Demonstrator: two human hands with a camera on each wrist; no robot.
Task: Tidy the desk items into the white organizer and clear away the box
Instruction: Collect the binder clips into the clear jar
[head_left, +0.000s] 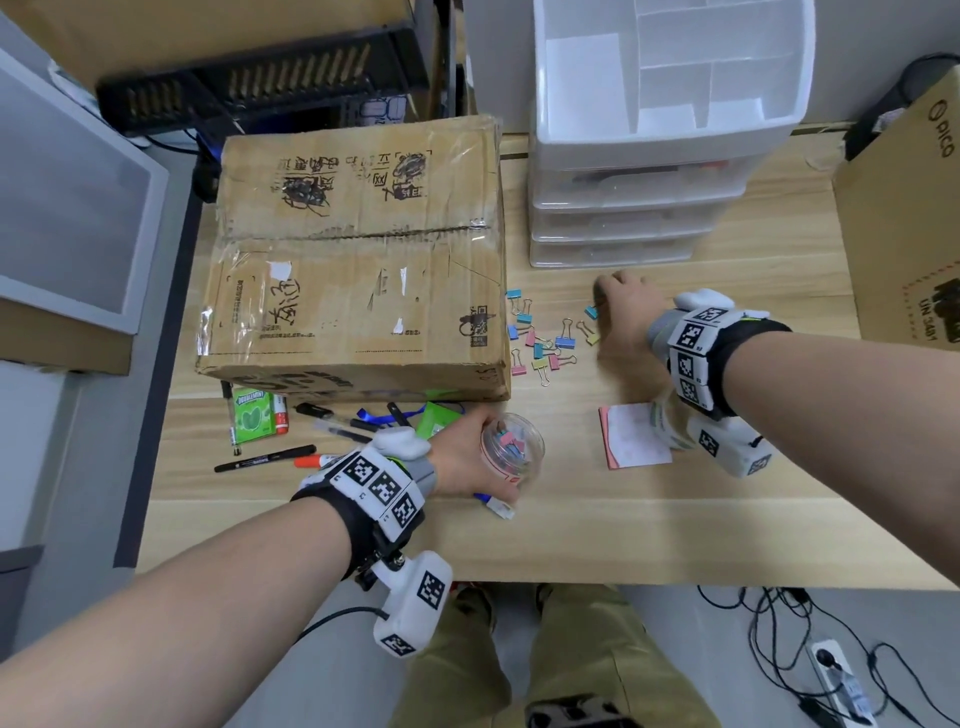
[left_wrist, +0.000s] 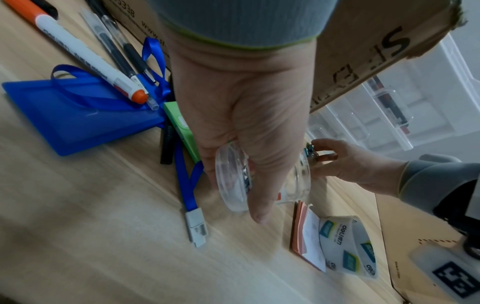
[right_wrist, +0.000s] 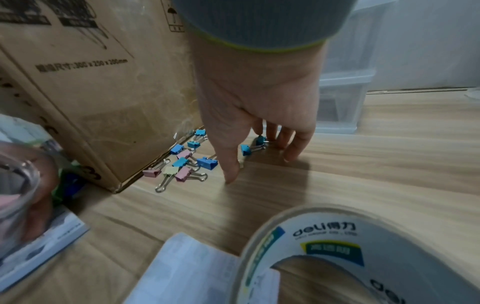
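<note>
A closed cardboard box (head_left: 358, 249) stands on the desk, with the white drawer organizer (head_left: 670, 140) to its right at the back. Several coloured binder clips (head_left: 540, 338) lie scattered between them. My left hand (head_left: 483, 462) grips a clear plastic cup (head_left: 511, 452) tilted on its side, with a few clips inside. My right hand (head_left: 623, 317) reaches down over the clips. Its fingertips (right_wrist: 283, 144) touch the table beside a blue clip (right_wrist: 261, 140), and the thumb stays apart from them. In the left wrist view the cup (left_wrist: 233, 185) lies under my left thumb.
Pens and markers (head_left: 265, 460), a green gum pack (head_left: 253, 418) and a blue badge holder (left_wrist: 72, 117) with lanyard lie in front of the box. A sticky-note pad (head_left: 636, 436) and a tape roll (right_wrist: 337, 257) sit under my right wrist. Another carton (head_left: 904, 218) stands at the right.
</note>
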